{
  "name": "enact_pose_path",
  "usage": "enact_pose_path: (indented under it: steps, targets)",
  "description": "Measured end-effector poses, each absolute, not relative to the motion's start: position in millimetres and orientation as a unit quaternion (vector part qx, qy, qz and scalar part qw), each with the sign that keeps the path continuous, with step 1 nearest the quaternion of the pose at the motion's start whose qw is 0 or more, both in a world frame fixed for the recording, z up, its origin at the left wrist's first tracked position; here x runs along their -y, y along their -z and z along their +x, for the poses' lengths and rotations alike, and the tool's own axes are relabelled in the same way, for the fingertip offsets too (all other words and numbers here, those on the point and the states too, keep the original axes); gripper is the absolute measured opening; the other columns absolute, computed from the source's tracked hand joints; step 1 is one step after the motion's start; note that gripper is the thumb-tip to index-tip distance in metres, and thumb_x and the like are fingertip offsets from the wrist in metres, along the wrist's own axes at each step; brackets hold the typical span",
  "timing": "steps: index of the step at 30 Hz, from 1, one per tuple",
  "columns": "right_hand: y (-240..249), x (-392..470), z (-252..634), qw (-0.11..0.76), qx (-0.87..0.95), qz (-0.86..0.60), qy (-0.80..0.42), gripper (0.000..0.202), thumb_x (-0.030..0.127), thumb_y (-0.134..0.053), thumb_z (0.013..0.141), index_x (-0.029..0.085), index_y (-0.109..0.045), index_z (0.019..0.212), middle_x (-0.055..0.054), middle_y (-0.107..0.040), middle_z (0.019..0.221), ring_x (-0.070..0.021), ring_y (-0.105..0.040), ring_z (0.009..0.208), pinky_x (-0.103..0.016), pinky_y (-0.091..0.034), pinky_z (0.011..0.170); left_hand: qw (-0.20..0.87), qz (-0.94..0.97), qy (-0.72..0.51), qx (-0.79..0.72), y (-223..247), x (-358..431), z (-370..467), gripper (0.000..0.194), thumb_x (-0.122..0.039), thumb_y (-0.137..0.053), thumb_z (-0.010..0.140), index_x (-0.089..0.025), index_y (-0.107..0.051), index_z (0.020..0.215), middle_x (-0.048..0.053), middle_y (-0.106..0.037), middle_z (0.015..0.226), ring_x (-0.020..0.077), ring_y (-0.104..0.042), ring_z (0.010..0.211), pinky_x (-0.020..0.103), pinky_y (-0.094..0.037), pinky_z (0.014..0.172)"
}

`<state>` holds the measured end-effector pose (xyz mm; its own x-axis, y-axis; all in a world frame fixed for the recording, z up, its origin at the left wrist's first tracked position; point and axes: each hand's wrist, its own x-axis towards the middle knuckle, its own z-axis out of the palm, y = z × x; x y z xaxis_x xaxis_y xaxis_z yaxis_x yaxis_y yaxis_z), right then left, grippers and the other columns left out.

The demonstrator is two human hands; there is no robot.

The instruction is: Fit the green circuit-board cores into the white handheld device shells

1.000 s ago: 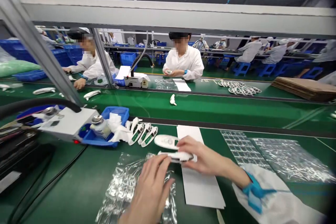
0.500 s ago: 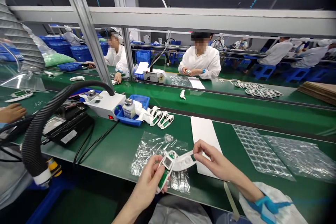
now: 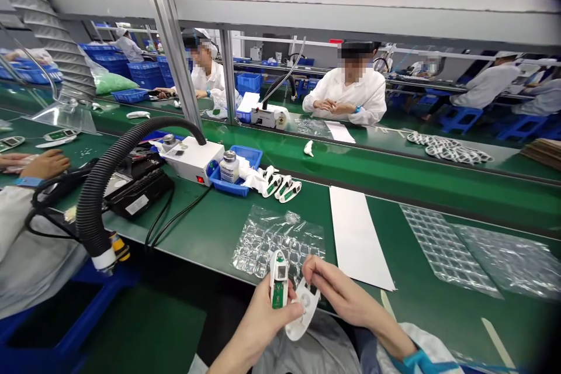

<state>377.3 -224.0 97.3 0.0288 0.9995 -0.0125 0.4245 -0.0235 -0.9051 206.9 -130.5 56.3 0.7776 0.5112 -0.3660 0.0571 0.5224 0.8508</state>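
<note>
My left hand [image 3: 258, 317] is closed around a white plastic housing half [image 3: 279, 289] with a green circuit board and a small square screen in it. Its thumb lies against a white plastic cover [image 3: 303, 318], whose inner side faces up. At the cover's upper end, the curled fingers of my right hand [image 3: 346, 295] pinch the edge; the fingertips are partly hidden. Cover and housing are side by side, apart at the top. Beneath and behind them, a clear plastic blister sheet [image 3: 258, 239] lies on the green bench.
Several similar white housings [image 3: 289, 190] lie beside a blue tray [image 3: 236, 188] with a bottle. A white box [image 3: 193, 158] and black flexible hose [image 3: 94, 193] stand left. White paper [image 3: 362, 239] and more clear sheets [image 3: 447, 251] lie right. Co-workers sit opposite and at left.
The cover has swung from pointing right of the housing to hanging down beside it, near my left thumb. Both hands came closer together, and the housing turned more upright. The head view shifted.
</note>
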Motion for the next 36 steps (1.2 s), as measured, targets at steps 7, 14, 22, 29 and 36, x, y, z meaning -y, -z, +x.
enact_pose_path:
  steps: [7, 14, 22, 29, 36]
  targets:
    - [-91, 227, 367, 0.425, 0.56, -0.603, -0.378, 0.025, 0.031, -0.026, 0.101, 0.023, -0.045, 0.088, -0.003, -0.048, 0.087, -0.0167, -0.045, 0.076, -0.031, -0.041, 0.071, 0.808, 0.469, -0.12, -0.335, -62, 129, 201, 0.036, -0.023, -0.082, 0.056, -0.015, -0.056, 0.08, -0.003, -0.059, 0.07, 0.0107, -0.051, 0.061, 0.023, -0.04, 0.057]
    - [-91, 224, 344, 0.394, 0.588, -0.666, -0.235, 0.011, 0.026, -0.041, 0.097, 0.026, -0.052, 0.098, -0.006, -0.051, 0.106, -0.0243, -0.044, 0.106, -0.043, -0.032, 0.094, 0.817, 0.46, -0.129, -0.323, -56, 139, 205, 0.043, -0.034, -0.08, 0.062, -0.014, -0.057, 0.092, -0.009, -0.048, 0.056, 0.0049, -0.033, 0.043, 0.019, -0.026, 0.038]
    - [-89, 211, 304, 0.375, 0.524, -0.744, -0.176, 0.012, 0.026, -0.046, 0.095, 0.023, -0.049, 0.083, -0.003, -0.051, 0.086, -0.0227, -0.044, 0.085, -0.041, -0.032, 0.079, 0.685, 0.619, -0.201, -0.328, -66, 140, 202, 0.031, -0.023, -0.062, 0.08, -0.017, -0.058, 0.111, 0.009, -0.068, 0.107, 0.0238, -0.06, 0.098, 0.031, -0.045, 0.087]
    - [-98, 208, 306, 0.41, 0.522, -0.718, -0.208, 0.019, 0.022, -0.041, 0.095, 0.022, -0.042, 0.075, 0.0, -0.05, 0.078, -0.0184, -0.047, 0.078, -0.038, -0.035, 0.081, 0.686, 0.62, -0.195, -0.329, -53, 136, 196, 0.033, -0.034, -0.062, 0.081, -0.018, -0.059, 0.11, 0.008, -0.069, 0.102, 0.0257, -0.062, 0.096, 0.031, -0.047, 0.083]
    - [-122, 177, 357, 0.452, 0.511, -0.689, -0.244, 0.02, 0.027, -0.05, 0.092, 0.02, -0.052, 0.073, 0.0, -0.053, 0.073, -0.016, -0.048, 0.07, -0.029, -0.039, 0.065, 0.724, 0.526, -0.183, -0.408, -50, 121, 196, 0.021, -0.027, -0.071, 0.069, -0.016, -0.061, 0.085, -0.005, -0.057, 0.059, 0.0088, -0.043, 0.043, 0.02, -0.034, 0.042]
